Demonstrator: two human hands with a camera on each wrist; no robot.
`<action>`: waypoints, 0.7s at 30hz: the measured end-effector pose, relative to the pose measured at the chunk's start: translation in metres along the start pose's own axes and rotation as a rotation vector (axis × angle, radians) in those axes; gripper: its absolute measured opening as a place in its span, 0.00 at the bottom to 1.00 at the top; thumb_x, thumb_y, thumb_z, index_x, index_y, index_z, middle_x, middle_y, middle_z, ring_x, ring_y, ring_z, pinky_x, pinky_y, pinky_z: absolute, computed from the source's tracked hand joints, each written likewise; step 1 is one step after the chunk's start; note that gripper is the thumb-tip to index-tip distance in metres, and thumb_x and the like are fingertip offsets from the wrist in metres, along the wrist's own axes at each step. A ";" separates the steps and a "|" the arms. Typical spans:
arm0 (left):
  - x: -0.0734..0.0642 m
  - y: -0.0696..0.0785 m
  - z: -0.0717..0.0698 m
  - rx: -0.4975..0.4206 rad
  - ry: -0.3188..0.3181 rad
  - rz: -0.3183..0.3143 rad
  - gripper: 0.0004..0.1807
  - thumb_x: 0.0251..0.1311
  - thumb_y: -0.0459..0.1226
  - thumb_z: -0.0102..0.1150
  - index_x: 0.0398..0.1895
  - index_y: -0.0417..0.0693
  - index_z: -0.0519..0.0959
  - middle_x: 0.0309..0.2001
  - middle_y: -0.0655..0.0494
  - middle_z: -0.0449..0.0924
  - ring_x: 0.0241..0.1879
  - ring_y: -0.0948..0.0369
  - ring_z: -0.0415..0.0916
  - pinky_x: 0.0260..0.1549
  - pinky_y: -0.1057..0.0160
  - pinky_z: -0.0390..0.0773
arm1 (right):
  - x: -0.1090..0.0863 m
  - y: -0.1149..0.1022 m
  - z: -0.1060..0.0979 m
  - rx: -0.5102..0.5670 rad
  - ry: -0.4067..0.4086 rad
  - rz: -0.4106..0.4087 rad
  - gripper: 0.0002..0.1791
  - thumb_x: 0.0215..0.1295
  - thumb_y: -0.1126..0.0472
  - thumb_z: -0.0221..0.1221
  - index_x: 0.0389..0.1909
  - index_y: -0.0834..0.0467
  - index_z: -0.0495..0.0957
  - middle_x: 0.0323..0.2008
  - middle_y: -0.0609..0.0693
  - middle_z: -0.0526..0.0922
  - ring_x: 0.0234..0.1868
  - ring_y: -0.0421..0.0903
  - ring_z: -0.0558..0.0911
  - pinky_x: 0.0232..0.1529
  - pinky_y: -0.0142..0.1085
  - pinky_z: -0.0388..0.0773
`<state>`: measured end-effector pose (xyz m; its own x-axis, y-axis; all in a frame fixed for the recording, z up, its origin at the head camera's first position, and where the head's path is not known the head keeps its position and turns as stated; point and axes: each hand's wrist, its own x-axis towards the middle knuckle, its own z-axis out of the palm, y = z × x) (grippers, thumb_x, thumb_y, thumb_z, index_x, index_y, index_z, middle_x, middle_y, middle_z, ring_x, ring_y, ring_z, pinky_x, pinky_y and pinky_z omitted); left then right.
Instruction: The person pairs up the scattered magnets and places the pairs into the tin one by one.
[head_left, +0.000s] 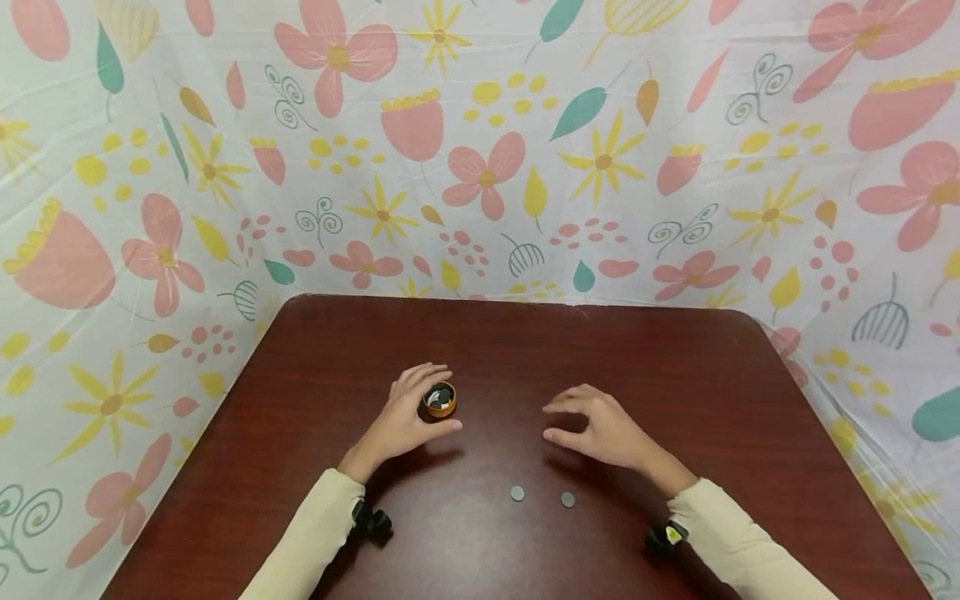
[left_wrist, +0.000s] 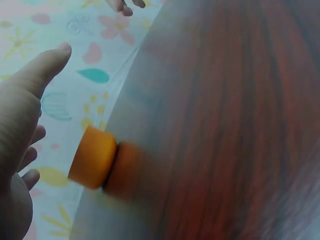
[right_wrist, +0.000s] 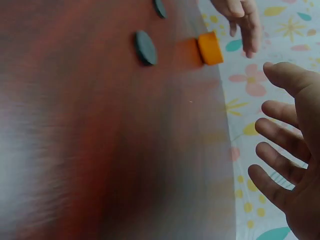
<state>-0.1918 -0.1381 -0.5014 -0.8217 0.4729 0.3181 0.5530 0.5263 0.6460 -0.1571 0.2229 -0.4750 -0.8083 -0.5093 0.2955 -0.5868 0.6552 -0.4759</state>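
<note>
A small round orange container (head_left: 440, 401) stands on the table, its inside dark with shiny highlights; what lies in it I cannot tell. My left hand (head_left: 408, 412) is beside it with fingers spread. In the left wrist view, a gap shows between that hand (left_wrist: 20, 130) and the orange wall (left_wrist: 93, 158). Off to the right, my right hand (head_left: 600, 429) hovers above the table, fingers loosely bent and holding nothing. Closer to me lie two flat grey discs, a left disc (head_left: 517, 493) and a right disc (head_left: 567, 499). The right wrist view shows the nearer disc (right_wrist: 145, 48) beyond my right hand (right_wrist: 300, 145).
The dark reddish-brown wooden table (head_left: 480, 558) has rounded far corners. A flower-printed cloth (head_left: 480, 167) hangs behind it and along both sides. Black wrist cameras are strapped at the left cuff (head_left: 372, 522) and right cuff (head_left: 666, 536).
</note>
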 end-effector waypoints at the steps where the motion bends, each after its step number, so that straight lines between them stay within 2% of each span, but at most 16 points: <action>1: 0.000 0.003 0.001 0.011 -0.012 0.013 0.45 0.55 0.58 0.75 0.74 0.57 0.69 0.75 0.54 0.64 0.78 0.55 0.51 0.69 0.35 0.54 | -0.005 0.000 0.000 -0.004 0.001 0.000 0.22 0.62 0.44 0.71 0.51 0.52 0.88 0.50 0.43 0.85 0.54 0.45 0.80 0.51 0.49 0.82; 7: -0.006 0.028 0.007 0.043 -0.100 0.123 0.46 0.56 0.57 0.74 0.76 0.53 0.68 0.75 0.52 0.65 0.78 0.50 0.54 0.71 0.35 0.56 | -0.033 -0.007 0.002 -0.072 0.016 -0.029 0.24 0.60 0.43 0.72 0.52 0.53 0.88 0.53 0.44 0.84 0.57 0.46 0.80 0.53 0.50 0.81; 11: -0.010 0.040 0.013 0.110 -0.174 0.228 0.46 0.55 0.60 0.72 0.74 0.51 0.70 0.74 0.56 0.67 0.75 0.49 0.60 0.71 0.42 0.61 | -0.048 -0.011 0.004 -0.097 0.026 -0.039 0.25 0.57 0.44 0.75 0.51 0.53 0.88 0.55 0.45 0.84 0.59 0.47 0.80 0.53 0.50 0.82; 15: -0.015 0.043 0.022 0.181 -0.229 0.312 0.45 0.55 0.63 0.71 0.71 0.49 0.75 0.72 0.57 0.72 0.71 0.54 0.66 0.70 0.50 0.66 | -0.060 -0.012 0.005 -0.086 0.031 -0.045 0.26 0.53 0.46 0.77 0.51 0.54 0.88 0.55 0.47 0.84 0.62 0.51 0.80 0.55 0.52 0.81; 17: -0.018 0.043 0.027 0.187 -0.251 0.320 0.44 0.55 0.62 0.71 0.69 0.49 0.76 0.70 0.57 0.73 0.69 0.56 0.68 0.69 0.53 0.67 | -0.065 -0.011 0.006 -0.084 0.033 -0.048 0.26 0.52 0.47 0.78 0.51 0.54 0.88 0.55 0.47 0.85 0.62 0.51 0.80 0.55 0.52 0.81; 21: -0.023 0.046 0.037 0.146 -0.304 0.277 0.40 0.55 0.61 0.72 0.68 0.53 0.79 0.68 0.63 0.76 0.66 0.63 0.69 0.66 0.57 0.69 | -0.074 -0.010 0.009 -0.093 0.029 -0.049 0.25 0.52 0.46 0.78 0.50 0.51 0.89 0.53 0.44 0.84 0.58 0.47 0.80 0.52 0.48 0.83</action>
<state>-0.1419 -0.0990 -0.5044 -0.5736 0.7853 0.2329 0.7786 0.4344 0.4528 -0.0911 0.2484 -0.4998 -0.7785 -0.5267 0.3413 -0.6268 0.6794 -0.3815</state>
